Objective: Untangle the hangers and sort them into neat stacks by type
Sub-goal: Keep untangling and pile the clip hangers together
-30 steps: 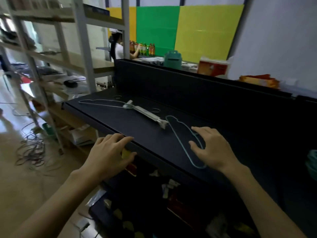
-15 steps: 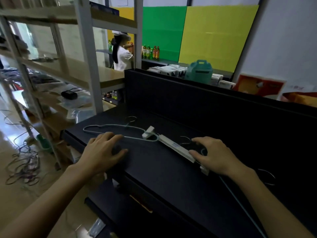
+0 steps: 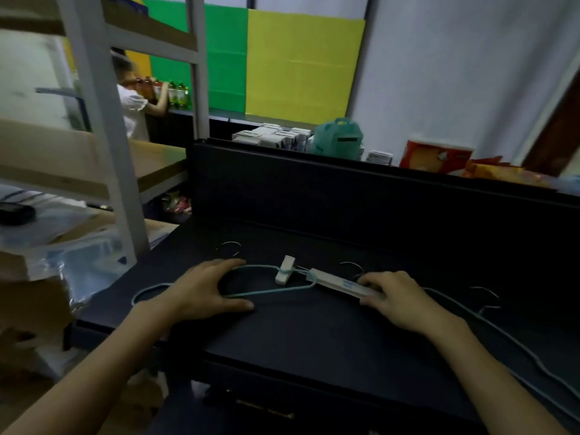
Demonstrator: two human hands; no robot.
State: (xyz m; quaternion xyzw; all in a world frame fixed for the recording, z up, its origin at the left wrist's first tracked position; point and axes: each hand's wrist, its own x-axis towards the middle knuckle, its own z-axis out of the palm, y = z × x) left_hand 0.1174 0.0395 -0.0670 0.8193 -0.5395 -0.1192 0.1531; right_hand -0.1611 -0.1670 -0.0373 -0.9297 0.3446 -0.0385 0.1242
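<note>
Looking down through a head-worn camera, we are seeing two bare hands working on a dark tabletop (image 3: 307, 337). We are watching the left hand (image 3: 204, 290) resting flat with its fingers spread over a teal wire hanger (image 3: 266, 290), pressing it to the surface rather than curling around it. We are seeing the right hand (image 3: 398, 302), well apart from the left, touching the near end of a white clip hanger (image 3: 342, 285), with its fingertips on the bar; whether they are pinching it or only pressing on it, we cannot tell.

We are noticing that the white clip hanger is crossing the loop of the teal one, with one of its white clips (image 3: 286, 270) sitting across the teal wire, so these two are looking tangled. We are also seeing a second teal wire hanger (image 3: 502, 337) trailing off to the right, running under the right wrist, and thin metal hooks (image 3: 485, 291) lying beside it.

We are judging the task to be at an early point: no neat stacks are showing anywhere, the hangers are lying in one loose line, and both the separating and the sorting by type are appearing to be left to do. Beyond the table, we are seeing shelving (image 3: 103, 152) and green and yellow panels (image 3: 282, 58).
</note>
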